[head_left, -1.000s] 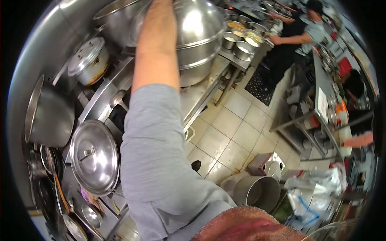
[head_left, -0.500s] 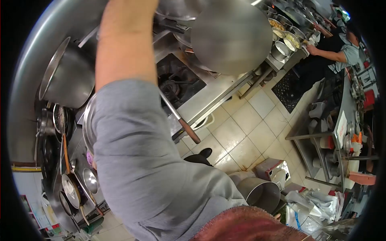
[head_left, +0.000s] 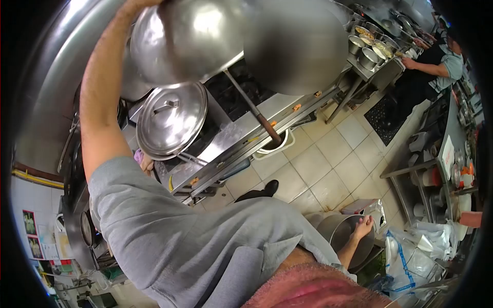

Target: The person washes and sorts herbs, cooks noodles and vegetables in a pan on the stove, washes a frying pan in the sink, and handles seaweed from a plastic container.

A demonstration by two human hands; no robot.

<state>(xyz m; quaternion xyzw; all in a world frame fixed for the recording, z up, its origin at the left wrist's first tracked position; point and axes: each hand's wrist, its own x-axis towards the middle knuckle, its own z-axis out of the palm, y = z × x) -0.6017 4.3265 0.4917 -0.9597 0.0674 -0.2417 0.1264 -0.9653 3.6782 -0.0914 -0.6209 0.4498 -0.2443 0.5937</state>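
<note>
My left arm stretches up the left side, and my left hand (head_left: pixel 139 3) is at the top edge, mostly cut off. It is beside the rim of a large shiny, rounded metal vessel (head_left: pixel 205 46); its fingers are hidden, so I cannot tell whether it grips the rim. Below lies a round metal lid (head_left: pixel 172 120) with a loop handle. A wooden-handled tool (head_left: pixel 257 113) leans across the stove edge, its far end hidden. On the right, my right hand (head_left: pixel 363 226) hangs low with its fingers apart, in front of a big metal pot (head_left: pixel 339 233); nothing shows in it.
Stove burners (head_left: pixel 233 90) lie behind the tool. Several food containers (head_left: pixel 370 56) stand at the upper right, near another person (head_left: pixel 436 72). A metal shelf table (head_left: pixel 411 174) and plastic bags (head_left: pixel 405 262) are at right. A blurred grey disc covers part of the view.
The view has shifted. My left arm has swung leftward, and the large metal vessel now shows beside that hand. The lid is now in full view. My right hand has come into view.
</note>
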